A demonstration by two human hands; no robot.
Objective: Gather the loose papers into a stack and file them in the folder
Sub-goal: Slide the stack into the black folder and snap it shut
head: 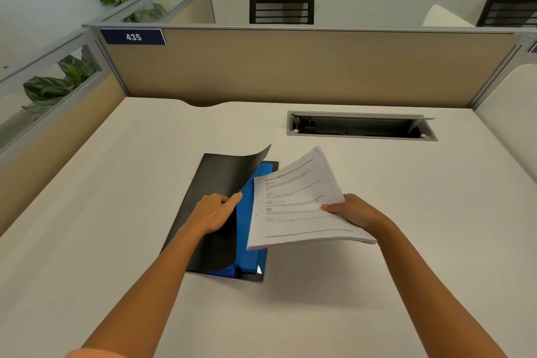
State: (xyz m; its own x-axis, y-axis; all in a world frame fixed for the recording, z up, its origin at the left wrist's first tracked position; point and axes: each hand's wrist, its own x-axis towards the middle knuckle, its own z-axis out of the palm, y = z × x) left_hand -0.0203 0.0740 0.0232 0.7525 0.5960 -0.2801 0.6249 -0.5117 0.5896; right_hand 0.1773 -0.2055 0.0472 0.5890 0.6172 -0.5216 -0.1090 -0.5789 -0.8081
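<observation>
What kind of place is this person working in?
Most likely an open-plan office cubicle: a pale desk walled by tan partitions, a blue number plate reading 435, and a cable hatch set into the desktop.

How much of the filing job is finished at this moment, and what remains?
Done: the white printed papers are gathered into one stack, held by the right hand. In hand: the left hand lifts the black plastic folder cover, exposing blue inside. Left: slide the stack in, then close the cover.
</observation>
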